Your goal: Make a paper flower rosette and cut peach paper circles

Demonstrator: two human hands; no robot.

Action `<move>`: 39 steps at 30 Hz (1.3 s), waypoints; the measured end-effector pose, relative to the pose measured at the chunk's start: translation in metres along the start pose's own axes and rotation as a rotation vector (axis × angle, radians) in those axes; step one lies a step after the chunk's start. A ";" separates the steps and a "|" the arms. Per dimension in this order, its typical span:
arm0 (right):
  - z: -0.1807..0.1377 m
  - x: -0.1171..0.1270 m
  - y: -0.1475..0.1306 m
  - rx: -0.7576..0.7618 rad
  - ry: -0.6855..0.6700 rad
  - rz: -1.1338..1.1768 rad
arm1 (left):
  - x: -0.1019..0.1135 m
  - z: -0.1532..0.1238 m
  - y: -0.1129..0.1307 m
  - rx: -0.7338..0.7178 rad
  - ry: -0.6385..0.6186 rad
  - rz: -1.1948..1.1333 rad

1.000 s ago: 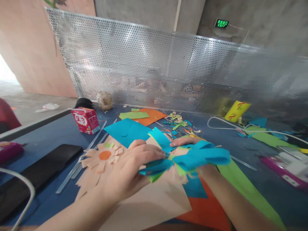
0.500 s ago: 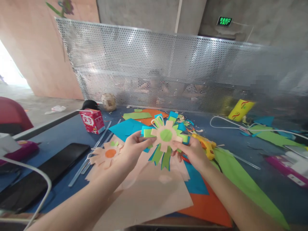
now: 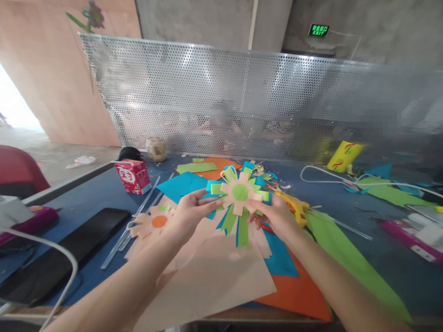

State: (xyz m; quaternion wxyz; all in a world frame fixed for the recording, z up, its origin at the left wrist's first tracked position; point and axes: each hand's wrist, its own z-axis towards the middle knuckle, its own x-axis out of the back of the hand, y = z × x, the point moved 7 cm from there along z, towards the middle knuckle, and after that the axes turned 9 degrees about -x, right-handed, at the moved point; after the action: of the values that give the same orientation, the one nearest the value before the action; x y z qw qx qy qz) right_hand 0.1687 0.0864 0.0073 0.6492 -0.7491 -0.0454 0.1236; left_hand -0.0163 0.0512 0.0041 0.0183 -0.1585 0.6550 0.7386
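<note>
Between both hands I hold up a layered felt flower [image 3: 240, 192], with a green centre, pale peach petals, green and blue loops behind, and green and blue ribbon tails hanging down. My left hand [image 3: 194, 210] pinches its left edge between thumb and fingers. On the opposite edge, my right hand [image 3: 275, 213] grips it with the thumb in front and fingers behind. Below lies a large pale peach sheet [image 3: 214, 276]. A second peach flower with an orange centre [image 3: 159, 222] rests left of my left wrist. Just beyond my right hand is a yellow glue gun [image 3: 296, 207].
Clear glue sticks [image 3: 140, 221], a red box [image 3: 133, 176] and a black phone-like slab [image 3: 65, 253] lie on the left. Blue [image 3: 183, 185], orange [image 3: 301, 295] and green sheets [image 3: 349, 258] surround the hands. A perforated metal screen [image 3: 194, 92] stands behind; a white cable [image 3: 332, 181] crosses the right side.
The flower has turned slightly in my hands, its ribbon tails swinging a little to the right. Both hands keep their hold. The camera view has shifted slightly.
</note>
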 end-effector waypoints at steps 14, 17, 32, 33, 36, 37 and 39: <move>-0.001 -0.002 -0.003 0.013 -0.019 -0.003 | 0.004 -0.001 0.002 0.022 0.066 0.085; -0.002 -0.002 -0.003 -0.007 -0.025 -0.012 | -0.004 -0.003 0.002 0.009 0.004 -0.031; -0.002 -0.007 0.002 -0.012 -0.038 -0.069 | -0.015 0.002 0.001 -0.107 -0.116 0.149; -0.002 -0.007 0.002 -0.011 -0.039 -0.074 | -0.014 0.002 0.001 -0.108 -0.110 0.161; -0.002 -0.008 0.001 0.007 -0.049 -0.094 | -0.015 0.001 0.004 -0.135 -0.108 0.167; -0.002 -0.008 0.000 0.011 -0.055 -0.100 | -0.015 0.001 0.005 -0.146 -0.111 0.161; -0.002 -0.008 0.000 0.017 -0.056 -0.108 | -0.016 0.000 0.006 -0.160 -0.117 0.143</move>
State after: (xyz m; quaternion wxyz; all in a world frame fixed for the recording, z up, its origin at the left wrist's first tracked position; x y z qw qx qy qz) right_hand 0.1614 0.0821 0.0083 0.6599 -0.7361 -0.1030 0.1098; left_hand -0.0029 0.0534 0.0139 -0.0088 -0.0691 0.6016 0.7958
